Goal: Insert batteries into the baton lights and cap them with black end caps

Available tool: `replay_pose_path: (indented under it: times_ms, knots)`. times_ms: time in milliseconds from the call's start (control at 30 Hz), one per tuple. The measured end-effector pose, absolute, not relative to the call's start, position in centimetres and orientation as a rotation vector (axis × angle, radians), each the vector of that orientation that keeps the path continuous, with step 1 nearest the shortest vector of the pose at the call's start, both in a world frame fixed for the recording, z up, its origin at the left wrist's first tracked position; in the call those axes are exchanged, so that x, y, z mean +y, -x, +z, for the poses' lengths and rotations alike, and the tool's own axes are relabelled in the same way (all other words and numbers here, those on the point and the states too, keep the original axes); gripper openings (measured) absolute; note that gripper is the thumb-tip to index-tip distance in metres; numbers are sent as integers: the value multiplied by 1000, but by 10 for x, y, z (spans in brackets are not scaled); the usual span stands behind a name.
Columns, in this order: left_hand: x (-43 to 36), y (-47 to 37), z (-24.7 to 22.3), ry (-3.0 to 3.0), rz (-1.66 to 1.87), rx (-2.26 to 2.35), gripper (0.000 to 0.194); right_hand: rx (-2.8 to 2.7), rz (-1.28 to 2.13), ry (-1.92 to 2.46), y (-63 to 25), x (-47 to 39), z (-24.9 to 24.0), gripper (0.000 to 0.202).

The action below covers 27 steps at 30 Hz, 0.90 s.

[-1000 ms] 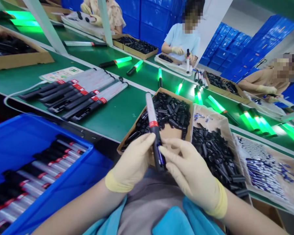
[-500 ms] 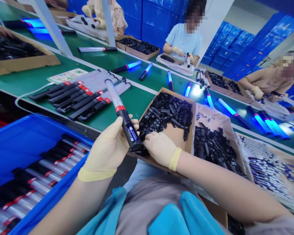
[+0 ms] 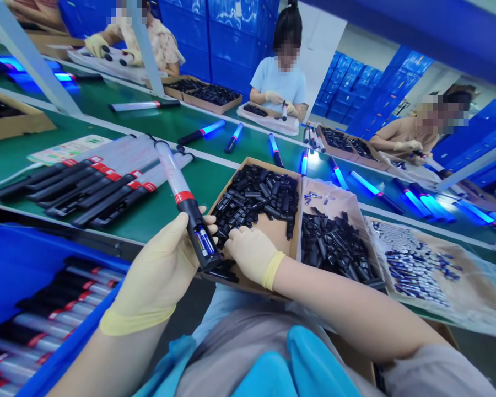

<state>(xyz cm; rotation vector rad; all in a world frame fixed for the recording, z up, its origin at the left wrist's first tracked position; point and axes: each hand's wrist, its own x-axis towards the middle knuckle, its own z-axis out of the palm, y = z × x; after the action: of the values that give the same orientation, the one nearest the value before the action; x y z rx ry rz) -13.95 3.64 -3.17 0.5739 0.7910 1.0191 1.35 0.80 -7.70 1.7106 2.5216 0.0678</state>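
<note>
One light stick [image 3: 184, 197] rests in the left hand [image 3: 155, 270], its thumb and fingers wrapped round the black handle, the clear end tilted up toward the far left. The handle's slot faces up, with blue batteries [image 3: 204, 241] showing inside. Just to the right, the right hand [image 3: 252, 251] dips into the near left part of a carton [image 3: 278, 231] of small black pieces [image 3: 260, 190]; its fingertips are hidden, so I can't tell whether they pinch anything. Right of that carton sits a lined tray [image 3: 347, 201] of more black parts, then another tray [image 3: 473, 281] heaped with small cells. Over on the left, unlit sticks [image 3: 105, 175] lie side by side on the green bench [image 3: 144, 215], and a blue crate [image 3: 20, 251] at near left holds more. Across the far side, glowing blue sticks [image 3: 367, 184] lie before a co-worker in a pale blue shirt [image 3: 279, 82].
</note>
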Motion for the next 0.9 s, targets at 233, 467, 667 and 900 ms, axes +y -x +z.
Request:
replay_pose_path:
  times_ms: [233, 467, 667, 900]
  knots:
    - [36, 135, -28, -577, 1011, 768, 32, 2495, 32, -1802, -13, 15, -74, 25]
    - [36, 137, -26, -579, 1039, 769, 33, 2490, -42, -1764, -16, 23, -73, 23]
    - [39, 144, -22, -567, 1087, 781, 32, 2499, -141, -1873, -40, 3, -40, 17]
    - [44, 148, -22, -523, 1125, 810, 34, 2291, -694, -2422, -133, -58, -18, 7]
